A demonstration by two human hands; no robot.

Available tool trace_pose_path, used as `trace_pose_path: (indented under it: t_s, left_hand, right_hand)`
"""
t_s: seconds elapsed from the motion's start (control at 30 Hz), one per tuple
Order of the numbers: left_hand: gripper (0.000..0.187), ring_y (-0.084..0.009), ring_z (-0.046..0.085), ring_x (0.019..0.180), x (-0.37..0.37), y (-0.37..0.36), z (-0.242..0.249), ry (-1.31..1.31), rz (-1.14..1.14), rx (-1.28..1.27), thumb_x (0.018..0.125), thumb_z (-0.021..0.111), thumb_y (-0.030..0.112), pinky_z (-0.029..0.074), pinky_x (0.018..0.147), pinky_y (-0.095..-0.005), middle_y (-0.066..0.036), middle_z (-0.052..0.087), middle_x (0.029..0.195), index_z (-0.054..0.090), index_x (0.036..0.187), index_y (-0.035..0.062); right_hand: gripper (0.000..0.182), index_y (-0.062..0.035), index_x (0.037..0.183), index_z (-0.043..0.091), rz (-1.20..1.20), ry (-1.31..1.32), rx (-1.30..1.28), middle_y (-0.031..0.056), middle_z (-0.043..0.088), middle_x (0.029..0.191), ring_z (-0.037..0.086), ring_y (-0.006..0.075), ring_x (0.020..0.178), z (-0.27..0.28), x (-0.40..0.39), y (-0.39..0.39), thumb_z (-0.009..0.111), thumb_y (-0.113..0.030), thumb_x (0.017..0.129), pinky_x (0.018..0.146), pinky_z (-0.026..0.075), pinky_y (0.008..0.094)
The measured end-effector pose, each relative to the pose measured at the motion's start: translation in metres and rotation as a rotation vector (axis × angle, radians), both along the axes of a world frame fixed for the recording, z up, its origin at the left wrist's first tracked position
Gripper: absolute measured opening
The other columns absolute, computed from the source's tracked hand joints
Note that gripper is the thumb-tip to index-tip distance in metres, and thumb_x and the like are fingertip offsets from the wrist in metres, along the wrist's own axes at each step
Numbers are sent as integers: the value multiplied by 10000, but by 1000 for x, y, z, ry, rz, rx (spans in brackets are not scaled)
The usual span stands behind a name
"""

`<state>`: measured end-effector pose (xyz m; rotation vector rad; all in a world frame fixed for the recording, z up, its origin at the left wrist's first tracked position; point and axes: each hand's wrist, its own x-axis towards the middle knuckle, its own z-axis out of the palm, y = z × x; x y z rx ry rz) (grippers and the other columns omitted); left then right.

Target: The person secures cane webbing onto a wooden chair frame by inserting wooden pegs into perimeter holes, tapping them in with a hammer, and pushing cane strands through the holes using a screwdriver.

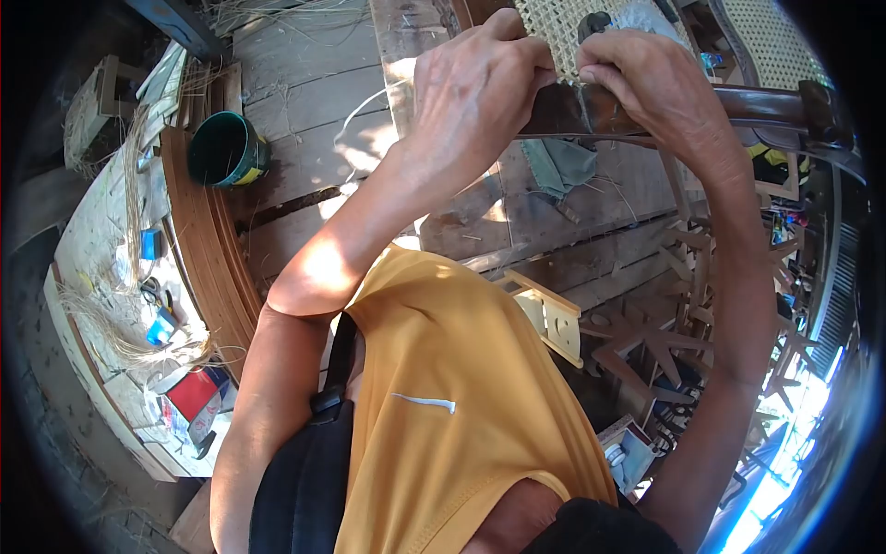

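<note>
A panel of woven cane webbing (546,26) lies at the top of the view, along a dark, glossy wooden rail (757,103). My left hand (480,83) is closed at the front edge of the webbing, its fingers curled toward the rail. Just to the right, my right hand (651,88) pinches with thumb and forefinger at the same edge. A narrow gap separates the two hands. Whatever sits between the fingertips is too small or hidden to make out. A small dark object (592,26) and clear plastic (643,17) rest on the webbing beyond my right hand.
A second cane panel (771,42) stands at the upper right. Grey-green cloth (560,164) lies below the rail. To the left are a dark green bucket (226,150), curved brown boards (198,231) and a bench (88,245) with loose cane strands. Star-shaped wooden pieces (655,337) crowd the right.
</note>
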<state>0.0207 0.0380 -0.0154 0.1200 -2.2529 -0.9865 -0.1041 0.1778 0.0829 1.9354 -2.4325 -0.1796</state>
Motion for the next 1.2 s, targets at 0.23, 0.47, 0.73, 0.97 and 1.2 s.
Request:
trace_pose_path:
  t_s: [0.23, 0.47, 0.73, 0.97, 1.2]
  left_hand:
    - [65, -356, 628, 805, 4, 0, -1, 0, -20, 23, 921, 623, 126, 495, 683, -454, -140, 545, 908, 656, 948, 77]
    - [79, -365, 625, 830, 7, -2, -1, -22, -31, -13, 940, 587, 136, 484, 695, -471, -141, 541, 924, 642, 971, 87]
    - [63, -345, 630, 810, 5, -1, -1, 64, -30, 66, 912, 629, 118, 494, 680, -449, -132, 550, 913, 651, 911, 59]
    - [75, -341, 623, 777, -2, -2, -9, 79, 24, -5, 893, 630, 100, 497, 674, -446, -143, 551, 902, 633, 869, 29]
    - [59, -331, 617, 815, 3, -5, -11, 149, -41, -61, 822, 611, 21, 488, 665, -439, -163, 531, 892, 594, 878, 14]
  right_hand:
    - [193, -6, 970, 640, -54, -83, 13, 142, 648, 856, 635, 338, 819, 0, 1, -2, 667, -188, 912, 759, 478, 451]
    - [209, -15, 986, 647, -64, -90, 61, 141, 652, 859, 636, 320, 791, 0, -4, -4, 674, -211, 917, 743, 482, 436]
    - [208, -22, 1001, 642, -77, -67, 58, 141, 661, 880, 644, 338, 822, -4, -3, -4, 668, -214, 928, 751, 486, 445]
    - [153, -49, 993, 641, -11, 173, -59, 123, 674, 901, 647, 334, 857, -20, 11, -1, 667, -182, 924, 769, 481, 436]
    - [108, -88, 977, 676, -5, 255, -184, 92, 677, 862, 646, 308, 832, -32, 22, 10, 676, -171, 909, 781, 481, 415]
